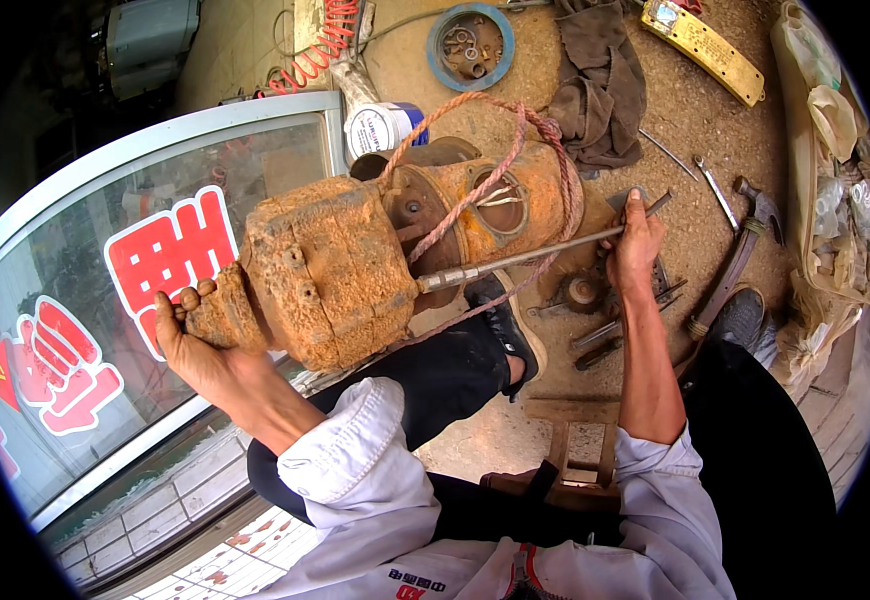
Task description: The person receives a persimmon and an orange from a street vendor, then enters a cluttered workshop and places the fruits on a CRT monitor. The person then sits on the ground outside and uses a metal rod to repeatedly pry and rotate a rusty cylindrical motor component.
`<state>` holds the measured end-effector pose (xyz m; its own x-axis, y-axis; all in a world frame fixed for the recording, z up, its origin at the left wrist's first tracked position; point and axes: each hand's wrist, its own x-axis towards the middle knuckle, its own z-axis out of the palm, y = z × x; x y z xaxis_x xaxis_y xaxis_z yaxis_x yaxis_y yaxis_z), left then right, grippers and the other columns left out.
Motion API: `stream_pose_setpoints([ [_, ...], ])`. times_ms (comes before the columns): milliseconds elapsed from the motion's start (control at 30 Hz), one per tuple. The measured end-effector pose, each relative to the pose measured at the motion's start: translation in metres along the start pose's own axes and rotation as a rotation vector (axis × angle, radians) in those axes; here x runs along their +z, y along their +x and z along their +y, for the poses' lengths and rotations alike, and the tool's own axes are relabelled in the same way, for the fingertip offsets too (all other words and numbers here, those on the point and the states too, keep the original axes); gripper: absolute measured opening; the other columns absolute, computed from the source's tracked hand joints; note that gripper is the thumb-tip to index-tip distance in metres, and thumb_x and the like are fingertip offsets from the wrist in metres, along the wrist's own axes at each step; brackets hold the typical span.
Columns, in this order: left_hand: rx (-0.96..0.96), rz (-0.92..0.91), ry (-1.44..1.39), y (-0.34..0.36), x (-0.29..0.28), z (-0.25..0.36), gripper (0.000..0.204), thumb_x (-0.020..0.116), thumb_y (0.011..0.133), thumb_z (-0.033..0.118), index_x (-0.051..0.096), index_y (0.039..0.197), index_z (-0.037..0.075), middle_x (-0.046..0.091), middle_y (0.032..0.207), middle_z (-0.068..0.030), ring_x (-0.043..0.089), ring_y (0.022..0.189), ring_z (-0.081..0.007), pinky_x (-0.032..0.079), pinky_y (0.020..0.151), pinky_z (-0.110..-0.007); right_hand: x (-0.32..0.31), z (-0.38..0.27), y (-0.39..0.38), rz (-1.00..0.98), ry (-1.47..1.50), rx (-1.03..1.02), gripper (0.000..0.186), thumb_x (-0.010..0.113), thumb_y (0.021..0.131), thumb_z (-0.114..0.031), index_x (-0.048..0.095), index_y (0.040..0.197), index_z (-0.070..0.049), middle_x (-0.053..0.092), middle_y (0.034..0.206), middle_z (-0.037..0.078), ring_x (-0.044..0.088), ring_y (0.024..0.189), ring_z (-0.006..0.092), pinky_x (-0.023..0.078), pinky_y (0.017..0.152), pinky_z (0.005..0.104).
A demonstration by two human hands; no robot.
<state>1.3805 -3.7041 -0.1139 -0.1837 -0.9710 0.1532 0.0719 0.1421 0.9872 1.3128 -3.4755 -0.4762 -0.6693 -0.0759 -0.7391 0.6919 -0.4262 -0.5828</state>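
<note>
A heavily rusted, motor-like machine [340,270] lies tilted across the middle, a pink rope [435,235] looped around its far part. At its left end is a narrower rusty knob-like piece [230,310], which my left hand [220,370] grips with the fingers curled over it. My right hand [637,240] is closed around the right part of a long metal bar [515,262]. The bar's thicker silver end meets the machine's lower right edge; I cannot tell how they join. Some white wires [498,197] show in a round opening in the housing.
A blue-rimmed bowl of small parts [470,48], a white-and-blue bucket [380,130] and a dark rag [597,90] sit beyond. Right are a hammer [740,255], a wrench [717,192] and a yellow tool-like object [705,50]. A framed glass pane [285,150] stands left; a small wooden stool [575,440] is below.
</note>
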Motion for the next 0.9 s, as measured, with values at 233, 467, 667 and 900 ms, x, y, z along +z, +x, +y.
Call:
stream_pose_setpoints([
  [233,-0.011,-0.013,-0.014,0.000,0.001,-0.001,0.021,0.059,0.093,0.019,0.052,0.077,0.008,0.057,0.068,-0.0049,0.059,0.066,-0.0216,0.053,0.068,-0.039,0.032,-0.003,-0.003,0.131,0.302,-0.083,0.035,0.052,0.098,-0.034,0.048,0.072,-0.010,0.043,0.062,0.000,0.044,0.054,0.0122,0.043,0.052,0.0295],
  [467,0.007,-0.018,-0.004,0.001,-0.003,-0.002,0.020,0.059,0.092,0.018,0.051,0.076,0.008,0.056,0.067,-0.0047,0.059,0.066,-0.0217,0.052,0.067,-0.039,0.009,-0.028,0.021,-0.179,-0.960,0.002,0.047,0.049,0.091,-0.032,0.058,0.083,0.013,0.060,0.085,0.036,0.063,0.086,0.0460,0.046,0.077,0.0466],
  [667,-0.007,-0.003,-0.001,0.002,-0.006,0.000,0.022,0.059,0.092,0.019,0.050,0.076,0.008,0.055,0.067,-0.0042,0.059,0.067,-0.0219,0.052,0.069,-0.040,0.028,-0.072,0.033,-0.592,-1.437,0.010,0.049,0.044,0.094,-0.033,0.063,0.095,0.013,0.057,0.101,0.040,0.057,0.104,0.0485,0.045,0.089,0.0469],
  [900,0.005,0.021,-0.001,-0.001,-0.004,0.001,0.021,0.059,0.092,0.019,0.051,0.076,0.009,0.055,0.067,-0.0036,0.059,0.069,-0.0215,0.051,0.070,-0.038,0.034,-0.086,0.028,-0.587,-1.415,-0.076,0.052,0.047,0.096,-0.035,0.050,0.119,0.011,0.062,0.096,0.033,0.060,0.100,0.0440,0.046,0.090,0.0453],
])
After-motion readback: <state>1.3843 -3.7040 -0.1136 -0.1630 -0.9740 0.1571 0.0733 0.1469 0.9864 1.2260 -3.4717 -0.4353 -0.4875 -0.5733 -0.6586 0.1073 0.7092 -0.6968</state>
